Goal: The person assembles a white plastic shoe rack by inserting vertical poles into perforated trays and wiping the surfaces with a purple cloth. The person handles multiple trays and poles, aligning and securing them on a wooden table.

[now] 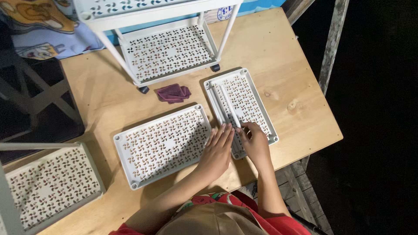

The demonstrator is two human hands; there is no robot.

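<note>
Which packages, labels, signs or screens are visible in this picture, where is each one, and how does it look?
Round label: top edge, behind the white cart's post, white with blue print, partly hidden.
Printed cloth: top left corner, pale blue with yellow-orange cartoon figures.
No packages or screens show. The left hand and right hand rest on a plain white perforated tray, which bears no label.

Two loose trays, one cloth
</note>
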